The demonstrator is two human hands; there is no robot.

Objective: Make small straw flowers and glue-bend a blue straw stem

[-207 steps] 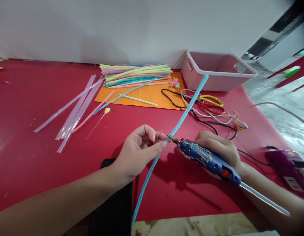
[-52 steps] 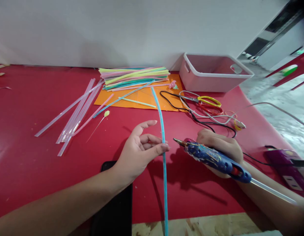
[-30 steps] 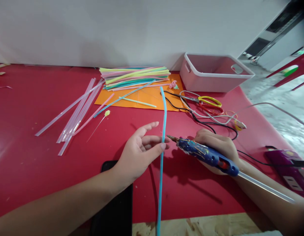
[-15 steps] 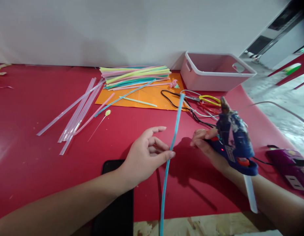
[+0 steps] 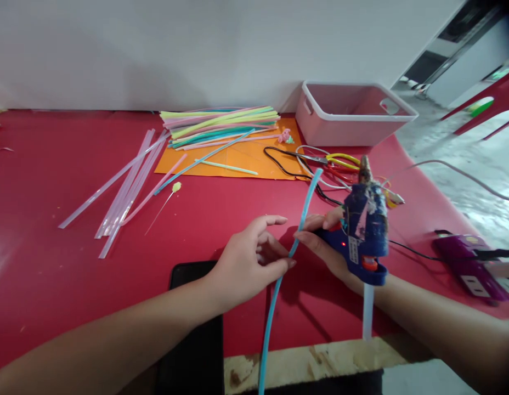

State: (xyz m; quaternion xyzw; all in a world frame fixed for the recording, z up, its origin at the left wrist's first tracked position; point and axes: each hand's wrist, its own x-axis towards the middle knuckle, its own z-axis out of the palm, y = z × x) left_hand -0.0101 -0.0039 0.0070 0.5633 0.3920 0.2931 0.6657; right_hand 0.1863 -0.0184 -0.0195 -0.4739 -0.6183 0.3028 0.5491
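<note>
My left hand (image 5: 250, 263) pinches a blue pipe cleaner (image 5: 271, 312) between thumb and fingers; its lower end runs out of view at the bottom. The top of the strand leans to the right. My right hand (image 5: 326, 238) holds a worn blue hot glue gun (image 5: 363, 230), nozzle up, with a clear glue stick hanging from its back end and a small red light lit. Thumb and index finger of that same hand also close on the pipe cleaner, just above my left fingertips.
A bundle of coloured pipe cleaners (image 5: 221, 126) rests on orange paper (image 5: 238, 167). Clear glue sticks (image 5: 129, 197) and a yellow-tipped wire (image 5: 176, 187) lie left. A pink bin (image 5: 340, 129), scissors (image 5: 345, 161), cables, and a purple power strip (image 5: 464, 263) are right; a black phone-like slab (image 5: 192, 340) is near.
My right hand has moved left with the glue gun, and its fingertips now meet the pipe cleaner. The strand's upper part bends further right. The view has shifted slightly.
</note>
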